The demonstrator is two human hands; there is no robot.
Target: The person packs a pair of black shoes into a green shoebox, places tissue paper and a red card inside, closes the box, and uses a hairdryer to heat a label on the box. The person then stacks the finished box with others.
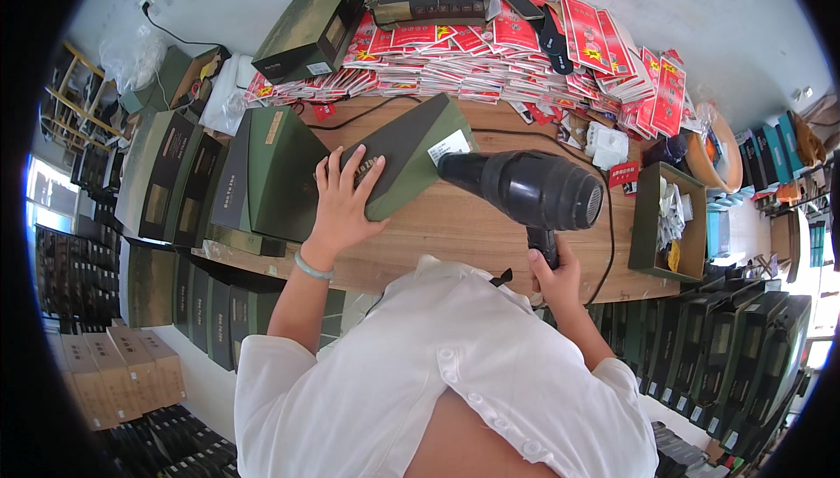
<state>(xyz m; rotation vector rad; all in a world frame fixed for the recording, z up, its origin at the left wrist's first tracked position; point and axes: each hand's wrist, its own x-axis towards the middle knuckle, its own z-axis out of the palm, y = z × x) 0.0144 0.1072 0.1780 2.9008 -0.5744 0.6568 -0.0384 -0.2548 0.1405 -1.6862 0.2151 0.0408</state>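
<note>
In my right hand (563, 279) is the handle of a black hair dryer (544, 189), fingers wrapped round it. Its nozzle points left, right by a white label (448, 146) on the end of a dark green and grey shoebox (407, 150). That box sits at an angle on the table. Spread fingers of my left hand (343, 207) lie flat on the box's top face, with the thumb reaching along its near side. Another green shoebox (284, 163) stands just left of it, close to that hand. The nozzle's exact contact with the label cannot be made out.
Red and white printed packets (464, 62) are heaped along the wooden table's (420, 255) back, with more boxes (311, 32) and a phone (521, 4). A black cord (604, 255) runs along the right. An open green box (669, 216) holds small items. Stacked shoeboxes (709, 347) flank the table.
</note>
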